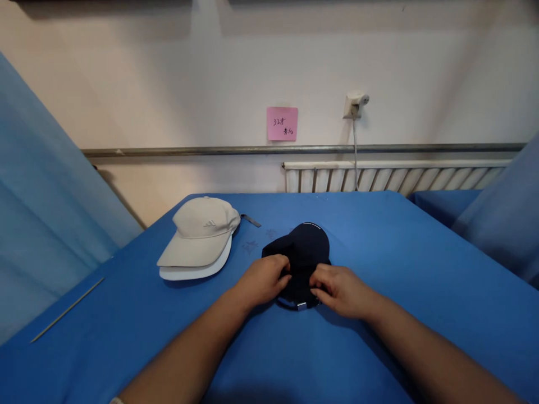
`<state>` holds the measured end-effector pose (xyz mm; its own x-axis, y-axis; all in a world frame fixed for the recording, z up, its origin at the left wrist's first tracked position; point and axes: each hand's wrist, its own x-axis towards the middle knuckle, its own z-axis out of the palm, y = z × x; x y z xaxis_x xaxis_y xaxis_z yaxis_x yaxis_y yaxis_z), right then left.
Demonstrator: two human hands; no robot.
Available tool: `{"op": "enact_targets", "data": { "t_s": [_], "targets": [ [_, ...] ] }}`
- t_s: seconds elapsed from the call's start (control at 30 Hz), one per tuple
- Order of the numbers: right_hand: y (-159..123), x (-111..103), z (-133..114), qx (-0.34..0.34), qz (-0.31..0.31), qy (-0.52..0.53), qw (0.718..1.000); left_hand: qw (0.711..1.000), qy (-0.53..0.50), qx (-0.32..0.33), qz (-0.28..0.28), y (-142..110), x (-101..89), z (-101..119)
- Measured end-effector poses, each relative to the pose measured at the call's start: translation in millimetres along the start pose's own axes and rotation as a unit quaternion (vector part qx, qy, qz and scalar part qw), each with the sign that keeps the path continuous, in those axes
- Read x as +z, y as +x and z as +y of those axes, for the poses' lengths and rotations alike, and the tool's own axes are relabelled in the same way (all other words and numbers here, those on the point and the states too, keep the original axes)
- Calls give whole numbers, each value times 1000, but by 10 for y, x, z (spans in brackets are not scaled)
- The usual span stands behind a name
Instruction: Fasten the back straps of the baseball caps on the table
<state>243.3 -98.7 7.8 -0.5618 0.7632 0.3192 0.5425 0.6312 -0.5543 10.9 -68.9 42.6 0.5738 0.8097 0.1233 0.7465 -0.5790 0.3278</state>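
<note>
A dark navy baseball cap (309, 244) lies on the blue table, its brim pointing away from me and its strap with a metal buckle toward me. My left hand (265, 279) grips the cap's left side, fingers curled onto the dark fabric. On the opposite side my right hand (339, 287) pinches the cap near its back edge. Parts of the fingertips are hidden against the cloth. To the left, a beige cap (204, 221) with a small logo sits stacked on a white cap (197, 273), apart from both hands.
A thin stick (67, 310) lies at the left of the blue tablecloth (379, 241). Behind the table are a wall with a pink note (282, 124), a socket (356, 105) with a plugged cord, a metal rail (219, 151) and a radiator (396, 175). Blue curtains (54, 185) hang on both sides.
</note>
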Motion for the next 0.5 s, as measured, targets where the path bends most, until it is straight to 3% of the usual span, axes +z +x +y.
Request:
{"op": "enact_targets", "data": {
  "t_s": [0.17,0.3,0.5],
  "targets": [
    [10,63,22,31,-26,-8,999,998,45,-12,29,18,69,-27],
    [20,75,12,36,-16,-6,999,997,69,-40,4,56,159,-11],
    [35,133,41,45,4,25,999,996,14,-85,0,109,243,-23]
  ]
}}
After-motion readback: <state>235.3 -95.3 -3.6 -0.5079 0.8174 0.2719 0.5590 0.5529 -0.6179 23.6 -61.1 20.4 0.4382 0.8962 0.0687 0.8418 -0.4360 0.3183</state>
